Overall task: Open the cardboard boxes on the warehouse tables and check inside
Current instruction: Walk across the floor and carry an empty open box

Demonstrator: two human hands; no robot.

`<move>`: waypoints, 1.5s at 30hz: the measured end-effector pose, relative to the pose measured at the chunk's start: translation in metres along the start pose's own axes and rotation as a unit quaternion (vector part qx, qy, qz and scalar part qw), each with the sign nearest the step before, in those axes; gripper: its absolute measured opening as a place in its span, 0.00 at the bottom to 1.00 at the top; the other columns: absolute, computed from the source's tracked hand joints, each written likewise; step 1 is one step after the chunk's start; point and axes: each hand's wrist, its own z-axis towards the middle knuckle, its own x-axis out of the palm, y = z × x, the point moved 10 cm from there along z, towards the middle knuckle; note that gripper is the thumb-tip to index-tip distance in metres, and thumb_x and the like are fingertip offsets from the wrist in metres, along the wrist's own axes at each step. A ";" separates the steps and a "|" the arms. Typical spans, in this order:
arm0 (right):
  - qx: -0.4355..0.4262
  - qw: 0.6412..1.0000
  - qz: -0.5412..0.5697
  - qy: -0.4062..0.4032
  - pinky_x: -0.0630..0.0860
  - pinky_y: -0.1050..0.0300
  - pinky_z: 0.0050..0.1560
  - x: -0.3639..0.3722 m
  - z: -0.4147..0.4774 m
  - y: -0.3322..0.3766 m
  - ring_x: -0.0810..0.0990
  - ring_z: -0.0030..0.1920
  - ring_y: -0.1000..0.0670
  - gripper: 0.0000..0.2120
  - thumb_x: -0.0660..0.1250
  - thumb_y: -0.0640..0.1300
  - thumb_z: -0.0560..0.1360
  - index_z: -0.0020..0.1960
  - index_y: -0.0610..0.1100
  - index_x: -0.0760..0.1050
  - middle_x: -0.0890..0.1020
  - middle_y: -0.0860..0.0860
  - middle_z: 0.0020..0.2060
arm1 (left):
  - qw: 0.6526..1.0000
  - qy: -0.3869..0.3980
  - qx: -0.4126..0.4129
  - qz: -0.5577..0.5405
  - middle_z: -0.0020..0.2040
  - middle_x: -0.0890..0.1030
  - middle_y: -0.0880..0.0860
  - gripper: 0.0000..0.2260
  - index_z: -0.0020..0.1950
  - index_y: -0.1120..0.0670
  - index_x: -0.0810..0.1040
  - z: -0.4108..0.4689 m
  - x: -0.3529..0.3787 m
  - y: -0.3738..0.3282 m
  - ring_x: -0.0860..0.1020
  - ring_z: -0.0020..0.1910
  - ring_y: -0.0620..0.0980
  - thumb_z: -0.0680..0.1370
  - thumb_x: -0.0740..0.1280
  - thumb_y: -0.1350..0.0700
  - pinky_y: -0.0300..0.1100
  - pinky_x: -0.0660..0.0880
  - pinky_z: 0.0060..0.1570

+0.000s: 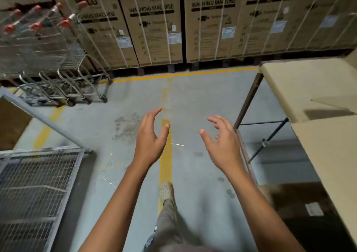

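Both hands empty, fingers loosely spread; right hand nearer big tan cardboard box on metal-framed table's near corner, left hand farther off.

A row of nested shopping carts with red handle ends stands at the upper left on the grey concrete floor. Behind and beside them, tall washing machine cartons line the back, each bound with white straps and bearing a pale label. A yellow line runs along the foot of the cartons, and another crosses the floor towards it. A wire mesh cage sits at the lower left, and dark stains mark the floor.
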 end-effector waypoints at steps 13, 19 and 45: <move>0.034 0.994 -0.043 -0.099 0.75 0.42 0.63 0.069 0.271 0.009 0.74 0.67 0.49 0.17 0.69 0.46 0.77 0.65 0.48 0.75 0.73 0.53 0.66 | 0.995 0.071 0.070 -0.028 0.66 0.74 0.49 0.22 0.72 0.54 0.72 0.322 0.047 0.069 0.72 0.68 0.48 0.78 0.64 0.51 0.55 0.72 0.66; 0.064 0.984 -0.055 -0.155 0.76 0.43 0.61 0.046 0.376 -0.033 0.76 0.62 0.51 0.16 0.69 0.46 0.77 0.65 0.49 0.75 0.73 0.52 0.68 | 0.986 0.116 0.103 -0.063 0.67 0.74 0.49 0.22 0.72 0.54 0.72 0.435 0.135 0.064 0.72 0.68 0.50 0.78 0.65 0.51 0.58 0.72 0.66; 0.184 0.877 -0.078 -0.436 0.79 0.47 0.55 -0.239 0.723 -0.240 0.76 0.56 0.55 0.20 0.68 0.47 0.75 0.66 0.47 0.74 0.76 0.51 0.63 | 0.894 0.343 0.250 -0.141 0.70 0.73 0.49 0.22 0.73 0.53 0.71 0.783 0.626 -0.137 0.70 0.71 0.48 0.79 0.65 0.49 0.57 0.71 0.67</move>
